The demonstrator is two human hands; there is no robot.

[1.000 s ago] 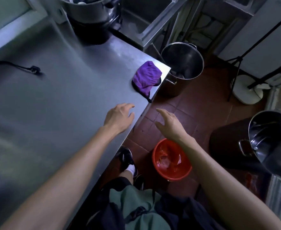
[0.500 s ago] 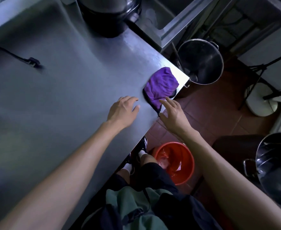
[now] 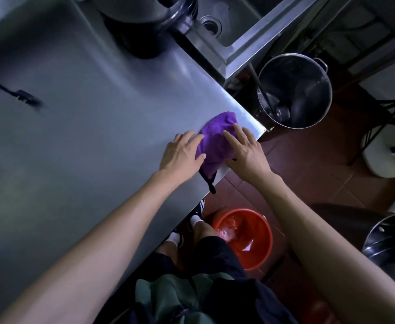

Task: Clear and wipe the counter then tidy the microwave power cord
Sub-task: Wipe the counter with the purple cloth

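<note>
A crumpled purple cloth [image 3: 217, 139] with a black edge lies at the near right corner of the steel counter [image 3: 93, 141]. My left hand [image 3: 182, 153] rests on the cloth's left side with its thumb against the fabric. My right hand [image 3: 247, 153] lies on the cloth's right side at the counter edge, fingers straight. A black power cord with its plug [image 3: 24, 97] lies on the counter at the far left.
A big dark pot [image 3: 145, 17] stands at the counter's back, beside a sink [image 3: 217, 26]. On the tiled floor are a tall steel pot [image 3: 294, 90], a red bucket [image 3: 245, 237] by my feet, another steel pot [image 3: 392, 239] at right, and a stand base [image 3: 385, 155].
Both hands moved forward from the counter's front edge to the purple cloth and now lie on it. The view shifted closer to the counter's corner.
</note>
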